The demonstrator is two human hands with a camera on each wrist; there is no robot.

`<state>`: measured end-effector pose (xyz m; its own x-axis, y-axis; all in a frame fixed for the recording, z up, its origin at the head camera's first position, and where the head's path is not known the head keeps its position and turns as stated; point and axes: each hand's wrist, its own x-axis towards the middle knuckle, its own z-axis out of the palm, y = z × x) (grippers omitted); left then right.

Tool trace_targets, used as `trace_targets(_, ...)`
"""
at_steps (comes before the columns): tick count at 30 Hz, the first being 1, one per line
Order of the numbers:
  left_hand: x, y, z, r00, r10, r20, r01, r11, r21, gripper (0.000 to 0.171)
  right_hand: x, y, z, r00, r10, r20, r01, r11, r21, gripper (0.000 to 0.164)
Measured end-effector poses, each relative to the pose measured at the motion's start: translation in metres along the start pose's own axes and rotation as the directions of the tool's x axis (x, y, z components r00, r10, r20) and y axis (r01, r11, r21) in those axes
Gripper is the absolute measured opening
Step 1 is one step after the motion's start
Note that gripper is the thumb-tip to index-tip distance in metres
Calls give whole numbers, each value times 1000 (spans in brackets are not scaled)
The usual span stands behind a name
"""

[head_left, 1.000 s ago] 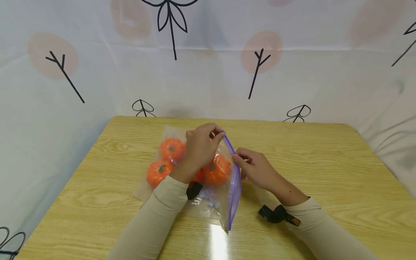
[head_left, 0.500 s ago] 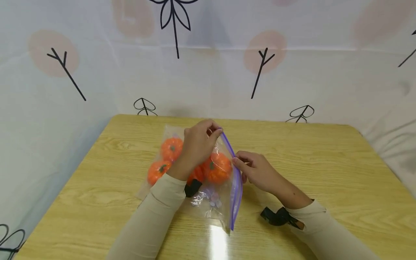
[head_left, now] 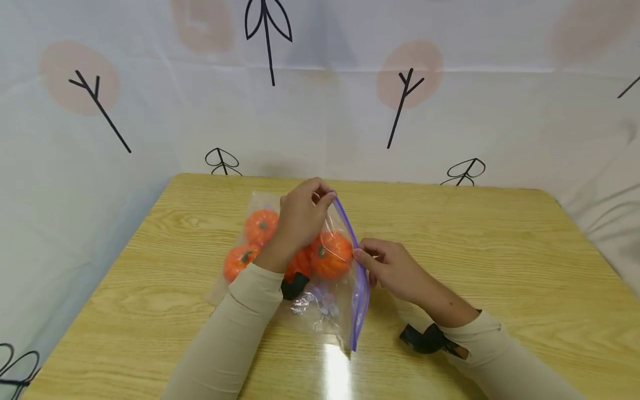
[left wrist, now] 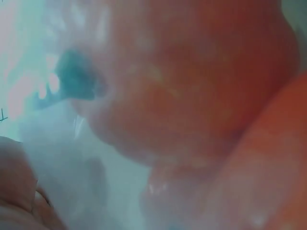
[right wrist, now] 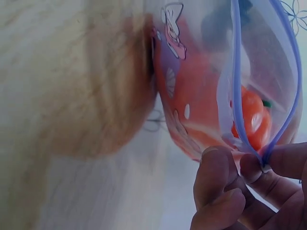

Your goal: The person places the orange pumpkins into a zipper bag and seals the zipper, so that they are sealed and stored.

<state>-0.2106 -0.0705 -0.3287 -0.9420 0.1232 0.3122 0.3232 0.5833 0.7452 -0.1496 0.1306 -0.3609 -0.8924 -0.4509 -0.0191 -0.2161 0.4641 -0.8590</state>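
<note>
A clear zip bag (head_left: 320,328) lies on the table with several small orange pumpkins (head_left: 332,255) inside. Along its right side runs a purple zip strip (head_left: 361,303). My left hand (head_left: 302,216) reaches over the bag and pinches the strip's far end between thumb and fingers. Partway along the strip, my right hand (head_left: 395,269) pinches it. In the right wrist view, the two zip edges meet at my fingertips (right wrist: 216,167) and stand apart beyond them, with a pumpkin (right wrist: 254,120) showing through. A blurred pumpkin (left wrist: 182,86) fills most of the left wrist view.
The wood-grain table (head_left: 500,250) extends around the bag. A patterned white cloth (head_left: 320,128) hangs behind it. Black wrist cameras sit under both wrists; the left one (head_left: 295,286) is just over the bag.
My right hand has slid a little along the zip strip toward the near end, still pinching it. My left hand keeps hold of the far end, shifting slightly up and left.
</note>
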Motion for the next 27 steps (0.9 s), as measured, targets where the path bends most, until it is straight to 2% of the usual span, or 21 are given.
trace_targets(10,1,-2,0,1000,-28,-1,28,999,-34,10,-13,3,6,999,14,30,-14,1000,21,22)
trace_targets(16,2,-4,-3,998,-47,-38,44,997,-57,10,-22,7,11,996,29,81,-30,999,15,25)
trace_targets(27,2,-4,-4,998,-66,-13,65,996,-55,13,-29,9,12,991,22,133,-27,999,37,23)
